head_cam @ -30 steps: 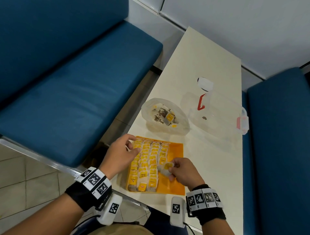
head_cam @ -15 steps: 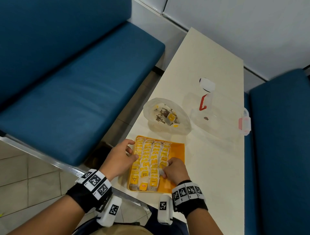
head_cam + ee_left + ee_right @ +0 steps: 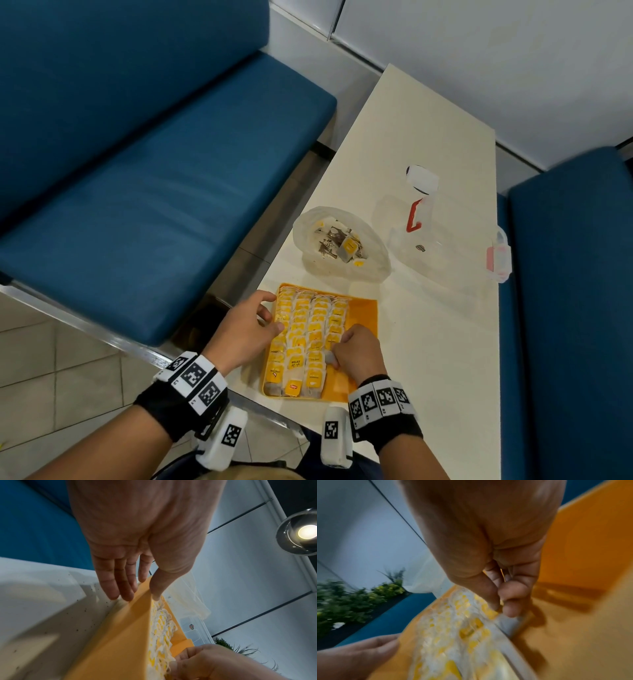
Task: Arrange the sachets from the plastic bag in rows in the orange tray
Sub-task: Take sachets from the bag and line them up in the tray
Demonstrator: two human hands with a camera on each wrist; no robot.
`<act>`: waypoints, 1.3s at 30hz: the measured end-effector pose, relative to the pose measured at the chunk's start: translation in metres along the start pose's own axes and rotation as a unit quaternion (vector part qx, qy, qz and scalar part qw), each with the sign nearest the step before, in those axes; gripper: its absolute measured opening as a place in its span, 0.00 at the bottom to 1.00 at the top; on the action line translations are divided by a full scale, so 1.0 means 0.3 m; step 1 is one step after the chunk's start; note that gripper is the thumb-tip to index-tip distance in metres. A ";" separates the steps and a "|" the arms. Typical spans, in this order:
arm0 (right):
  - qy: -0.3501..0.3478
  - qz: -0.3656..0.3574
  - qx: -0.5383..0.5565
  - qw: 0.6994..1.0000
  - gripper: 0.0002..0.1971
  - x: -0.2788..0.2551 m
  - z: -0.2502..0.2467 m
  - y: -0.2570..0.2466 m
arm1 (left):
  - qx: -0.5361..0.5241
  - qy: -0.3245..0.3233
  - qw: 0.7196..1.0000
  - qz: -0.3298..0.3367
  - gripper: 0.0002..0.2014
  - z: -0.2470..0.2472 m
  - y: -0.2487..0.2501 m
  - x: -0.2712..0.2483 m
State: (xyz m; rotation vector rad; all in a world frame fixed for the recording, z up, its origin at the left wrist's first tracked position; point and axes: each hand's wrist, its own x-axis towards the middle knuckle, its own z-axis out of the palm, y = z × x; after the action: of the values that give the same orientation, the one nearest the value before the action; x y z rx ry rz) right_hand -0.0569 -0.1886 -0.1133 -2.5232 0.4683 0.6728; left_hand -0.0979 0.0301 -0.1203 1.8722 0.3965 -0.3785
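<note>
An orange tray (image 3: 363, 310) (image 3: 123, 635) (image 3: 582, 574) sits at the near left of the table, holding several rows of yellow-tagged sachets (image 3: 308, 335) (image 3: 453, 628). My left hand (image 3: 265, 315) (image 3: 140, 593) holds the tray's left wall, fingers outside and thumb on the rim. My right hand (image 3: 337, 353) (image 3: 501, 608) pinches one sachet (image 3: 330, 358) (image 3: 508, 622) between thumb and forefinger, low at the near end of the rightmost row. Beyond the tray lies the open plastic bag (image 3: 370, 263) with a few sachets inside.
A clear plastic box with a red latch (image 3: 412, 216) stands right of the bag. Its pink-latched end (image 3: 498, 257) reaches the table's right edge. Blue benches (image 3: 154, 205) (image 3: 568, 308) flank the cream table (image 3: 428, 342). The tray's right strip is bare orange.
My right hand has moved left and down from over the tray's bare right strip to the rightmost row, carrying the sachet. The left hand has stayed on the tray's left wall.
</note>
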 end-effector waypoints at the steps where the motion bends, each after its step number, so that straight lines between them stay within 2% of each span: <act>1: 0.009 -0.007 0.007 1.000 0.06 -0.008 -0.014 -0.004 | 0.008 -0.005 1.000 -0.002 0.23 -0.007 0.005 0.000; 4: 0.051 -0.024 0.061 0.997 0.09 -0.037 -0.102 -0.031 | 0.042 0.016 0.999 0.024 0.16 -0.047 0.059 0.007; 7: 0.130 -0.043 0.090 0.987 0.17 -0.036 -0.223 -0.067 | 0.072 0.054 0.989 0.120 0.06 -0.091 0.189 0.034; 9: 0.178 -0.066 0.104 0.976 0.25 -0.011 -0.290 -0.091 | 0.087 0.053 0.976 0.194 0.05 -0.102 0.295 0.069; 12: 0.181 -0.070 0.142 0.971 0.33 0.044 -0.319 -0.135 | 0.134 0.011 0.958 0.254 0.09 -0.084 0.424 0.148; 14: 0.165 -0.077 0.155 0.971 0.28 0.087 -0.308 -0.159 | 0.213 -0.031 0.944 0.249 0.12 -0.065 0.469 0.210; 17: 0.187 -0.103 0.171 0.962 0.05 0.111 -0.308 -0.190 | 0.336 -0.073 0.922 0.179 0.21 -0.080 0.503 0.284; 18: 0.198 -0.111 0.177 0.958 0.02 0.105 -0.318 -0.199 | 0.358 -0.067 0.918 0.155 0.22 -0.091 0.511 0.299; 20: 0.204 -0.137 0.183 0.952 0.03 0.088 -0.335 -0.213 | 0.377 -0.032 0.914 0.147 0.22 -0.109 0.536 0.301; 22: 0.201 -0.159 0.185 0.949 0.05 0.079 -0.341 -0.206 | 0.379 0.013 0.906 0.190 0.22 -0.104 0.577 0.282; 25: 0.179 -0.151 0.192 0.953 0.04 0.086 -0.338 -0.192 | 0.370 0.060 0.878 0.297 0.26 -0.072 0.634 0.255; 28: 0.102 -0.124 0.179 0.971 0.05 0.084 -0.325 -0.180 | 0.442 0.043 0.812 0.379 0.33 -0.011 0.667 0.222; 30: 0.089 -0.125 0.181 0.971 0.05 0.086 -0.325 -0.174 | 0.498 0.036 0.775 0.388 0.35 0.030 0.677 0.210; 31: 0.088 -0.117 0.180 0.973 0.04 0.086 -0.324 -0.171 | 0.516 0.033 0.770 0.374 0.34 0.045 0.667 0.215; 33: 0.096 -0.118 0.171 0.973 0.04 0.092 -0.320 -0.157 | 0.534 0.041 0.780 0.322 0.29 0.052 0.642 0.233; 37: 0.119 -0.124 0.173 0.970 0.08 0.102 -0.323 -0.134 | 0.474 0.032 0.853 0.214 0.20 0.046 0.589 0.278; 39: 0.120 -0.132 0.179 0.968 0.07 0.109 -0.327 -0.132 | 0.451 0.009 0.874 0.178 0.13 0.049 0.574 0.302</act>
State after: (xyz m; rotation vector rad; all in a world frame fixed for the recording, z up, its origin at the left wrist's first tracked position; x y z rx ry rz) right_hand 0.0236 -0.2146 -0.0420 -2.2699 0.2929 0.1638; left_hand 0.0590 -0.0299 -0.0210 2.7997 -0.1774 -0.3127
